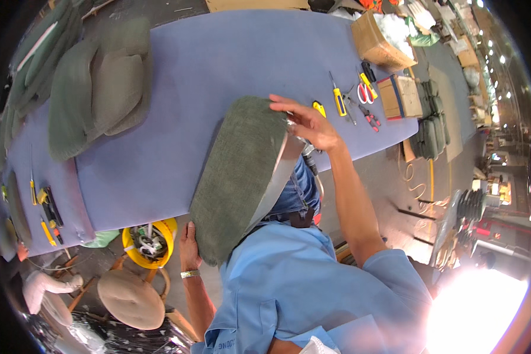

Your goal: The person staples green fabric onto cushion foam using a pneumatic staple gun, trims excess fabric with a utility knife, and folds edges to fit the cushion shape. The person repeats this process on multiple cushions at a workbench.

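A long dark green upholstered cushion (239,171) with rounded ends stands tilted between me and the blue-covered table, its pale underside edge toward my body. My right hand (310,124) grips its upper right corner, fingers bent over the edge. At the cushion's lower left end, my left hand (190,246) holds the edge, with some fingers hidden behind it. A yellow tool (318,108) lies on the table just beyond my right hand.
Green cushions (100,88) are piled at the table's (218,65) left. Screwdriver (339,101), scissors (367,93), pliers (370,119) and cardboard boxes (400,96) lie right. A yellow bucket (170,236) of parts and a round-seated stool (131,299) stand below left.
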Demonstrator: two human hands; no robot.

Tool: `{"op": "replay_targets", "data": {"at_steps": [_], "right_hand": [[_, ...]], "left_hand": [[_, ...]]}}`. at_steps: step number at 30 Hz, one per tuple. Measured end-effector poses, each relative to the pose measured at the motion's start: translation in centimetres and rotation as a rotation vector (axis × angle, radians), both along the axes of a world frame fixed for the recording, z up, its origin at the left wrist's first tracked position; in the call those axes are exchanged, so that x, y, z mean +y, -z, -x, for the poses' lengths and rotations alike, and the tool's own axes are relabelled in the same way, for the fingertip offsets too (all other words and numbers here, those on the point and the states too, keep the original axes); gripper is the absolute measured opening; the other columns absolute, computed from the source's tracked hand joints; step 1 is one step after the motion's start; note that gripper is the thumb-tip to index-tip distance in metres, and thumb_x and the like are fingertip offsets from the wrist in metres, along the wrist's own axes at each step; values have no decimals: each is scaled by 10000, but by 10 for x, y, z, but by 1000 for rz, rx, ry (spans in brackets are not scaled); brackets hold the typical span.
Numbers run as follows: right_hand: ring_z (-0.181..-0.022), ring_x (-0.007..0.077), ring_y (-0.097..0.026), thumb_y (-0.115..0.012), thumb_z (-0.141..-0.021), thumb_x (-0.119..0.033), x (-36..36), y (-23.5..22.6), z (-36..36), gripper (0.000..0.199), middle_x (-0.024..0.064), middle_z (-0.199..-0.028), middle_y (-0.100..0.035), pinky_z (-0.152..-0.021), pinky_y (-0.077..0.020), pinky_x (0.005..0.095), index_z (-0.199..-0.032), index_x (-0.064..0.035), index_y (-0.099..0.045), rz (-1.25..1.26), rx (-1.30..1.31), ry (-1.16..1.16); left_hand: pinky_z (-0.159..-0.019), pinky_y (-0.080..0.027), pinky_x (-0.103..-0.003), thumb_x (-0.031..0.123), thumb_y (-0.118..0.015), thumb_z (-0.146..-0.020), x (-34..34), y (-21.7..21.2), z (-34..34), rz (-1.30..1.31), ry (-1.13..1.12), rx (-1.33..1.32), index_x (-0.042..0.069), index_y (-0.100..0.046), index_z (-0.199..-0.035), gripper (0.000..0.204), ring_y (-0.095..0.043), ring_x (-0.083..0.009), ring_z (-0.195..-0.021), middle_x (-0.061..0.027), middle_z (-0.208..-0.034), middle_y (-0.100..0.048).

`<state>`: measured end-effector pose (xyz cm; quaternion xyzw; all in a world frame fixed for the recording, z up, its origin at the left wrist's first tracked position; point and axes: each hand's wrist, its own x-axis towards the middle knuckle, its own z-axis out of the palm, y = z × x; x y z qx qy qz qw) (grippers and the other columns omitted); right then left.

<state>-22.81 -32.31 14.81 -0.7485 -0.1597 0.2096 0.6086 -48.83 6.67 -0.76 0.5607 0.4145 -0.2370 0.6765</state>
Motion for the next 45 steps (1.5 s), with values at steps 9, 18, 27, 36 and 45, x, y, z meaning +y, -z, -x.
{"op": "replay_targets", "data": {"at_steps": [9,18,27,36,45], "right_hand": [[-1278,243,-564,-793,-911,-277,86,63,-68,472,77,-1398,-628,-1091,-452,364,-1363,-198,-683,9,-136,-55],[-1191,249,-613,-829,-868,-273,87,63,-95,473,61,-1297,-675,-1022,-496,379,-1312,-165,-708,111,-155,-117],[-1105,294,-671,-836,-828,-318,71,58,-98,412,69,-1195,-714,-934,-545,409,-1187,-141,-736,91,-124,-172],[-1302,348,-624,-808,-857,-269,64,61,-89,426,141,-1410,-657,-1012,-539,424,-1258,-153,-725,70,-123,-130],[-1357,346,-585,-747,-860,-178,68,57,-66,388,189,-1429,-634,-1064,-513,411,-1241,-111,-722,81,-95,22]], "left_hand": [[-1019,-474,-319,423,-528,-1084,173,28,3,-456,715,-124,-54,-619,-1384,570,-635,-189,-1167,-121,-1290,-702],[-983,-536,-416,374,-698,-992,-64,-162,-253,-834,713,-785,-85,-548,-1416,643,-659,-409,-1229,-337,-1315,-642],[-806,-586,-399,256,-709,-980,-119,-119,-260,-758,498,-728,16,-713,-1239,353,-755,-360,-938,-212,-1076,-757],[-790,-586,-385,135,-717,-956,-111,-118,-280,-718,583,-764,21,-736,-1179,251,-757,-354,-918,-175,-1055,-767],[-577,-445,-303,201,-704,-1009,-127,-117,-280,-696,432,-754,-21,-754,-1028,228,-536,-83,-649,-71,-698,-672]]}}
